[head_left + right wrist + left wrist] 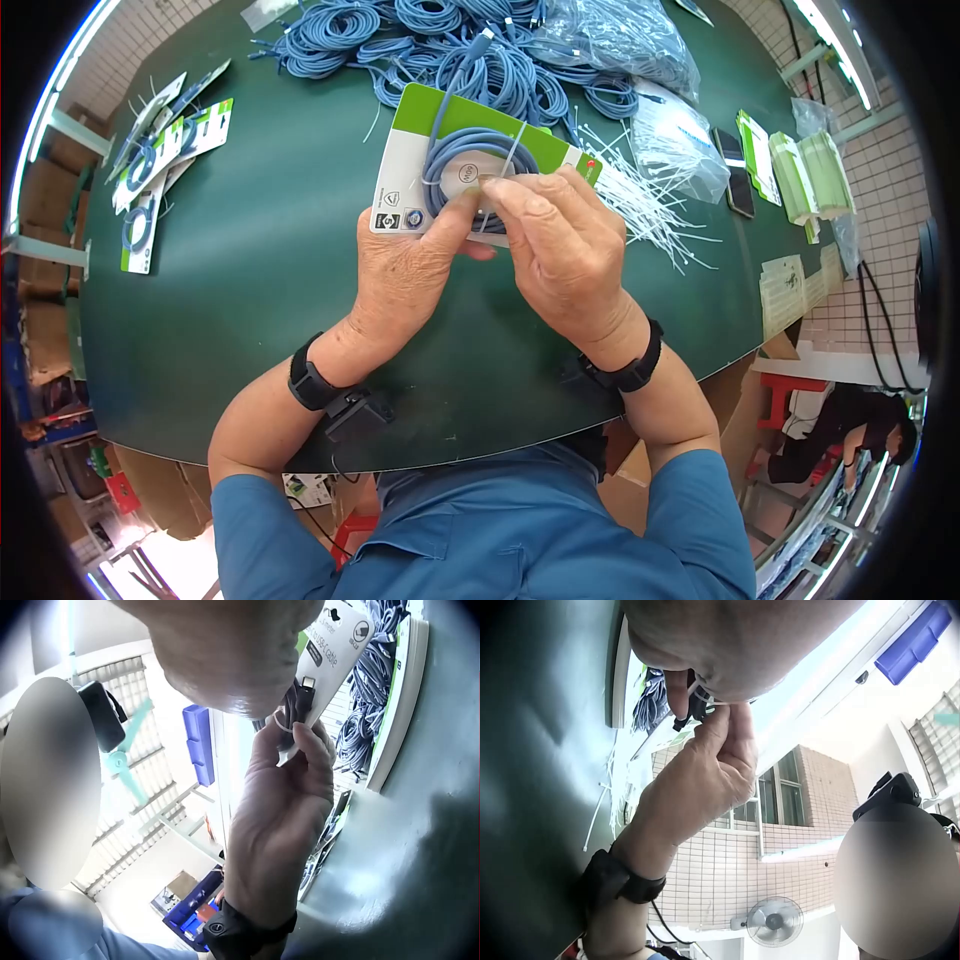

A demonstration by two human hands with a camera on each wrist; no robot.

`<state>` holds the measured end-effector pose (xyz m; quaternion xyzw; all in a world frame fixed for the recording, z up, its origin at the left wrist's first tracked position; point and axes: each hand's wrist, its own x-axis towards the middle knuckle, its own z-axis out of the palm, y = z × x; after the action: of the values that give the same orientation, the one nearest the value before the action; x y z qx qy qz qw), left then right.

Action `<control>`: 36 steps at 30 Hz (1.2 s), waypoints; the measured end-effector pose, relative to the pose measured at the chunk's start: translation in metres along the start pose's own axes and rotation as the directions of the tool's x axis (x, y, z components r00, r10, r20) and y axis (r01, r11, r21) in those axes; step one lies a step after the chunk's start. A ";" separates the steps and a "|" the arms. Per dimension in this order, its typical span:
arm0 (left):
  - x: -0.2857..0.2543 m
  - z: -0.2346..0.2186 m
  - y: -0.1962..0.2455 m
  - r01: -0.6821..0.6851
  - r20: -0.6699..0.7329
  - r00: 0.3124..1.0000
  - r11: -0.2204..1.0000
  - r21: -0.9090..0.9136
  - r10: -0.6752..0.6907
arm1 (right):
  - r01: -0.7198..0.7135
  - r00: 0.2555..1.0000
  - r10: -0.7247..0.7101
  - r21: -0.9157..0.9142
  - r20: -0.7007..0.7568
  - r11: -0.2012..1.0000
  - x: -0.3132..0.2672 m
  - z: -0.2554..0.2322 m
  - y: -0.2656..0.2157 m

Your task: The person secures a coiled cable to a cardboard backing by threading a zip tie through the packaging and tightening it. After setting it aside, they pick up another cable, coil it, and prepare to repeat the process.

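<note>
In the head view my left hand [405,275] grips the lower edge of a green and white packaging card [400,165], thumb on its front. A blue-grey USB cable [438,165] lies coiled against the card, one end running up past its top edge. White cable ties [514,150] cross the coil. My right hand [572,240] pinches a cable tie at the coil's middle, its fingertips beside the left thumb. In the right wrist view a USB-C plug [306,691] shows above the left fingertips, near a white tie loop.
Blue-grey coiled cables [325,45] are heaped at the table's back, beside a plastic bag [625,45]. Loose white ties [655,205] spread to the right. Carded cables [140,235] lie at the left; a phone [738,190] and green-white card stacks [822,170] are at the right.
</note>
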<state>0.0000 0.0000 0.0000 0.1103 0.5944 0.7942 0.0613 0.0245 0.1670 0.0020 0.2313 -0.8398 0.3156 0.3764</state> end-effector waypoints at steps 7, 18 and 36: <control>-0.002 -0.005 0.000 0.061 0.028 0.998 0.998 -0.008 -0.061 | 0.237 0.971 -0.238 -0.079 -0.006 0.968 0.007 -0.005 0.005; -0.005 -0.006 0.013 -0.042 0.008 0.999 0.998 0.053 0.041 | 0.291 0.956 -0.293 0.053 0.033 0.955 0.000 -0.021 -0.016; -0.004 -0.006 0.016 -0.023 0.023 0.999 0.999 0.029 0.023 | 0.248 0.969 -0.248 0.057 0.002 0.967 0.000 -0.022 -0.012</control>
<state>0.0033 -0.0112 0.0134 0.1271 0.6039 0.7847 0.0573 0.0428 0.1742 0.0175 0.3464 -0.7967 0.2884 0.4026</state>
